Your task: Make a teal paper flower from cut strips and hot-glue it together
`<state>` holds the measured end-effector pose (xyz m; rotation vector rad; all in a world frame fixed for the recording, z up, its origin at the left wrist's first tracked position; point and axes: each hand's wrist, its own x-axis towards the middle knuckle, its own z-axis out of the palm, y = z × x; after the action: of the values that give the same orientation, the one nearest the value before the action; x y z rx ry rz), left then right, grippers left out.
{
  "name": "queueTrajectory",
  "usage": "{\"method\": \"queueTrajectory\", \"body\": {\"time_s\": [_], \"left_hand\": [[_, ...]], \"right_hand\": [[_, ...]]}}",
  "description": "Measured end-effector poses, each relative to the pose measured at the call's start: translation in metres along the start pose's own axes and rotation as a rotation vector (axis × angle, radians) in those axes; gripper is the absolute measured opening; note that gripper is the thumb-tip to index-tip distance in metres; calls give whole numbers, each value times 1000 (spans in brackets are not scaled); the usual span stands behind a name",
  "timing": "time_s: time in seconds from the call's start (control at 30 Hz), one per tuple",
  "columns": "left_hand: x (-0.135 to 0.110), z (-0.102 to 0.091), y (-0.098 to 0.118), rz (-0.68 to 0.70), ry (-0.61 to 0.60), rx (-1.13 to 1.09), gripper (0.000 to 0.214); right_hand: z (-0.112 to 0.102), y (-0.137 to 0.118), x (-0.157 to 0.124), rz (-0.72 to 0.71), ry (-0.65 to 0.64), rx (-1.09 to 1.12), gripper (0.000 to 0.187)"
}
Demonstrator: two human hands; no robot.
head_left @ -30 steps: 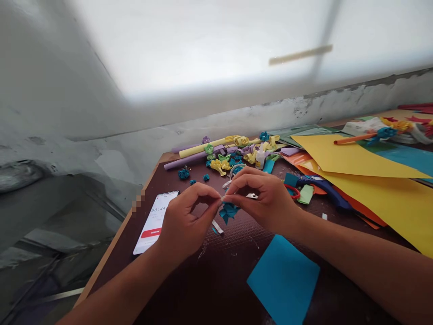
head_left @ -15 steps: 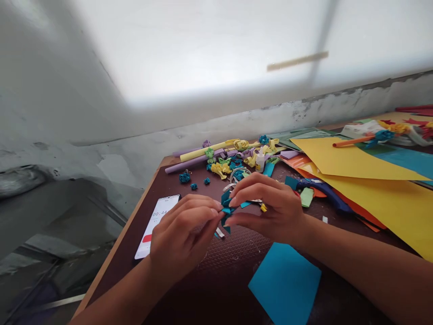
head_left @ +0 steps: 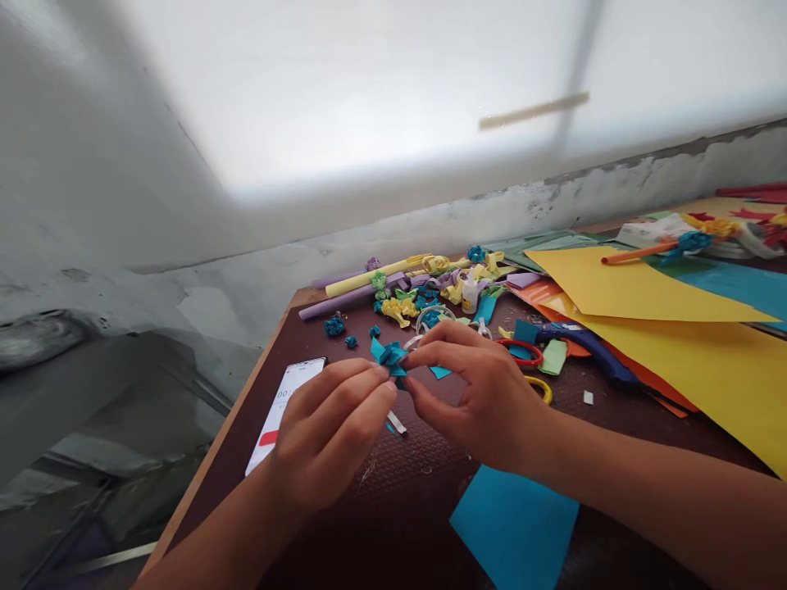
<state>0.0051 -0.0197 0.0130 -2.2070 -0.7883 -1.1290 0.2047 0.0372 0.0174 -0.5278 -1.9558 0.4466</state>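
Both my hands meet over the dark brown table [head_left: 393,508] and pinch a small blue paper flower [head_left: 389,355] between their fingertips. My left hand [head_left: 329,430] grips it from the left with thumb and fingers pressed together. My right hand [head_left: 476,389] closes on it from the right, fingers curled over the top. A white paper strip [head_left: 397,423] lies on the table just below the flower.
A phone [head_left: 279,406] with a timer lies left of my left hand. A blue paper square [head_left: 513,528] lies near my right forearm. Several small paper flowers and rolled paper tubes [head_left: 369,279] sit behind, with a glue bottle [head_left: 470,293], scissors [head_left: 529,352] and yellow sheets [head_left: 676,328] to the right.
The blue paper flower has been turned and lifted up between my fingertips. Both hands have shifted slightly lower in view; the scissors' handles now show beside my right hand.
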Motion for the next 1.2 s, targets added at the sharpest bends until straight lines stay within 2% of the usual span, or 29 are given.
{"method": "queueTrajectory", "body": {"time_s": [0.13,0.3,0.5,0.8,1.0,1.2], "left_hand": [[2,-4,0,102,-53,64,26],[2,-4,-1,132,-77,48,30],[-5,5,-3,59,-53,64,41],[0,0,-3,144,-75,84,33],[0,3,-3,114,-33,60,31],[1,1,0,81,-49,65,31]], "right_hand": [[2,-4,-2,73,2,-12,12],[3,-3,-2,123,24,56,10],[1,-4,2,197,20,107,8],[-1,-7,2,299,-13,147,9],[-2,-8,2,287,-3,142,9],[1,-7,1,278,12,150,9]]}}
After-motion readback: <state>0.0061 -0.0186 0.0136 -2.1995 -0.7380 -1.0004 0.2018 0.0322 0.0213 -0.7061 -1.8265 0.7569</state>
